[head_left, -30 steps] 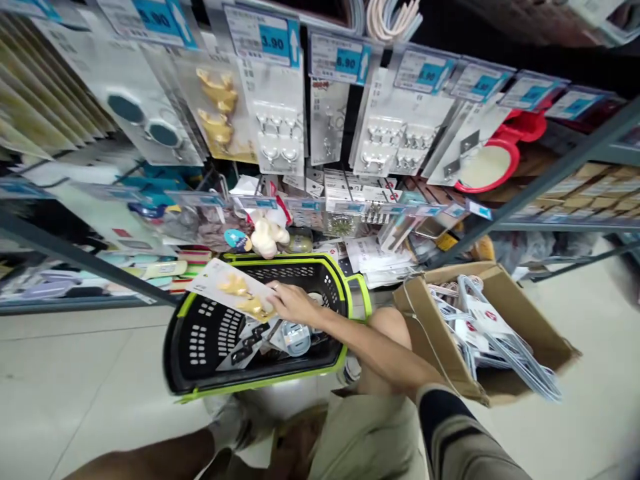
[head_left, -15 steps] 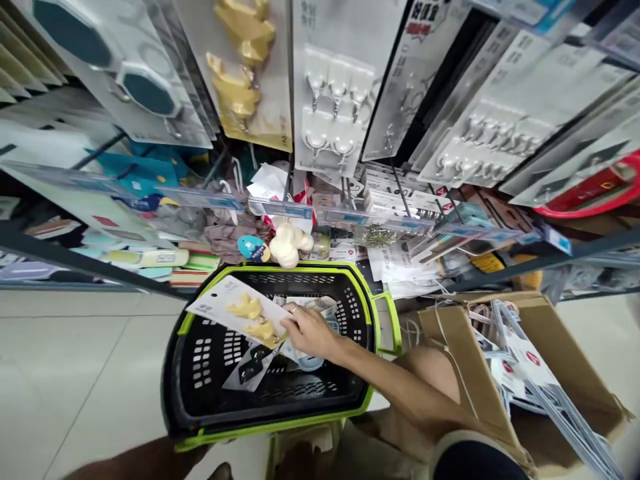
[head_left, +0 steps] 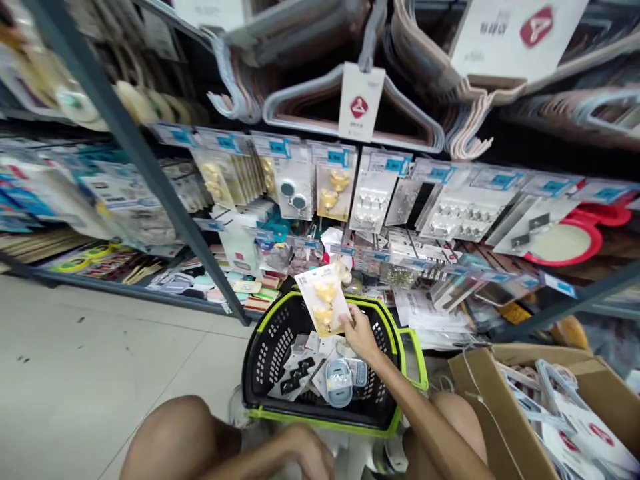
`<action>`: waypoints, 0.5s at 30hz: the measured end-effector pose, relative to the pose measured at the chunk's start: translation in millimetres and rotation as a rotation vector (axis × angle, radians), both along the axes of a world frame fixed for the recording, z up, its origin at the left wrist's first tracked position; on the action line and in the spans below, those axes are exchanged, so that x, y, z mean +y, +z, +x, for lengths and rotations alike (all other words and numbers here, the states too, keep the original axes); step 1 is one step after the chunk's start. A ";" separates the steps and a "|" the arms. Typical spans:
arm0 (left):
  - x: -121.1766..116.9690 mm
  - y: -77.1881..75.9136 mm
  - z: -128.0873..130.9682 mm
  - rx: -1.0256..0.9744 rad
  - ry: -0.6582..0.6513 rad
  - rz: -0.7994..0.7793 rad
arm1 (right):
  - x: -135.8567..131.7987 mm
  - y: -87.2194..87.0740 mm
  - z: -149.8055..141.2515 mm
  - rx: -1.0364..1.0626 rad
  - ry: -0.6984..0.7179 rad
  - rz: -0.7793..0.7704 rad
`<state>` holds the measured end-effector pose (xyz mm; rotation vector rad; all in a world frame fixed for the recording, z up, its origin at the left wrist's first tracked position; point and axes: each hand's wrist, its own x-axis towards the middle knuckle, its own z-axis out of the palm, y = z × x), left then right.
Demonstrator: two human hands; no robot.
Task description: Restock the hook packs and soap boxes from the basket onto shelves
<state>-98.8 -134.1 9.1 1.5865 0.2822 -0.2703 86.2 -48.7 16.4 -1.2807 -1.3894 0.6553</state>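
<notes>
My right hand (head_left: pixel 360 331) pinches the lower right edge of a white card of yellow hooks (head_left: pixel 325 297), which is held upright above the far rim of a black shopping basket (head_left: pixel 320 421) with green trim. Inside the basket lie a light blue round-ended item (head_left: pixel 340 385), a card with black pieces (head_left: pixel 297 375) and other packs. At the bottom edge, in front of the basket, is my left hand (head_left: pixel 309 455). It is blurred and its fingers are mostly out of sight.
Shelving with hanging hook packs (head_left: pixel 373 193) rises beyond the basket, and clothes hangers (head_left: pixel 350 110) hang above. To the right stands a cardboard box (head_left: pixel 493 407) with more hangers. A slanted shelf post (head_left: pixel 150 167) is on the left, over the tiled floor (head_left: pixel 115 373).
The card of hooks has been raised from over the basket's middle to its far rim and turned upright. My left hand has come into view, and the camera now takes in more shelving.
</notes>
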 end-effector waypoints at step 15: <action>180.7 69.4 -0.1 -0.536 1.174 0.401 | 30.0 28.7 0.7 0.393 0.064 -0.011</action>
